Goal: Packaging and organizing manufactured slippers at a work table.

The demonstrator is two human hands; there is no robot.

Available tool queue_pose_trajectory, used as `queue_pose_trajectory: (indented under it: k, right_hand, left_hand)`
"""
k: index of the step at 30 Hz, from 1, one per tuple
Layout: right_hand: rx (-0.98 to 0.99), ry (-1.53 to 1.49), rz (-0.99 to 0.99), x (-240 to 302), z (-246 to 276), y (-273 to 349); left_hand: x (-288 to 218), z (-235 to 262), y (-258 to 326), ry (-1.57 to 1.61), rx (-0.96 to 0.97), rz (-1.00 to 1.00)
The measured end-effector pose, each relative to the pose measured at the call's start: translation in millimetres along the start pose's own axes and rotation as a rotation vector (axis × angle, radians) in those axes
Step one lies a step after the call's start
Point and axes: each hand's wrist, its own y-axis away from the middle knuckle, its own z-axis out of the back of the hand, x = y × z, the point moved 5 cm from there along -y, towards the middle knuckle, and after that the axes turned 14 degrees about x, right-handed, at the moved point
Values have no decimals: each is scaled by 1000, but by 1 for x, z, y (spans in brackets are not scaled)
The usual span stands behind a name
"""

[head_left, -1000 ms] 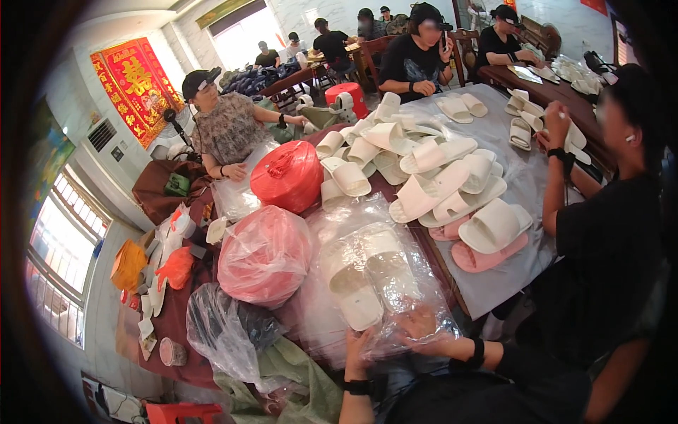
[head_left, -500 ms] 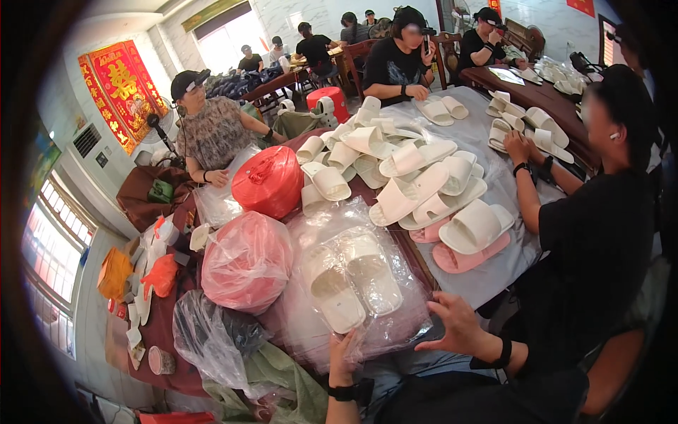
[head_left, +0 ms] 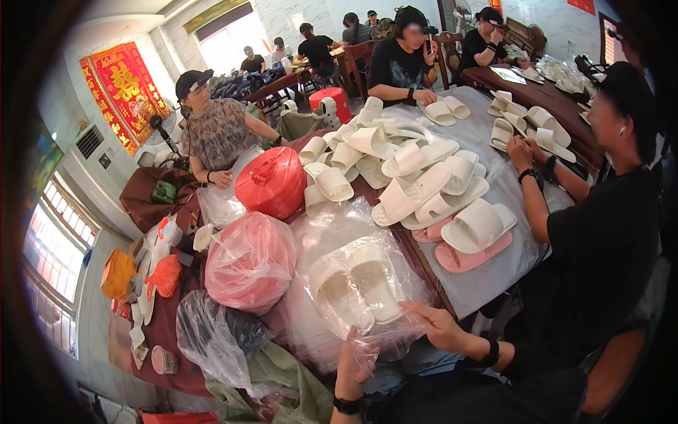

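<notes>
A pair of white open-toed slippers (head_left: 376,288) lies side by side inside a clear plastic bag (head_left: 326,247), heels toward me. At the bag's near edge my left hand (head_left: 355,362) is closed on the plastic film, just below the left slipper's heel. My right hand (head_left: 443,328) reaches in from the right with its fingers stretched out, the tips touching the bag beside the right slipper's heel. Part of that hand's underside is hidden. Beneath the bagged pair lie more clear plastic bags (head_left: 288,311).
Beyond the bag rises a heap of white slippers (head_left: 417,159), with pink slippers (head_left: 472,257) at its near end. Left stand a red twine roll (head_left: 270,182) and a plastic-wrapped pink roll (head_left: 251,263). A co-worker (head_left: 593,191) sits close on my right; another person (head_left: 219,134) sits across, left.
My right hand has moved left and its fingers now touch the bag. The bagged slippers have shifted slightly right and closer together. My left hand has moved a little right.
</notes>
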Motion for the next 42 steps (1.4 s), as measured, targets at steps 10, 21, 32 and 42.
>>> queue_pose_trajectory:
  k: [10,21,32,42]
  right_hand:
    - [103,307,149,27,-39,4]
    - [658,387,389,58,-34,-4]
    - [630,-249,358,71,-34,-28]
    - [1024,224,496,62,-162,-50]
  left_hand:
    - [25,-47,15,-11,220,98]
    - [0,-71,39,-346,142,135]
    - [-36,-61,130,-27,15,-513]
    - [-66,-8,201,-288,-676,-867]
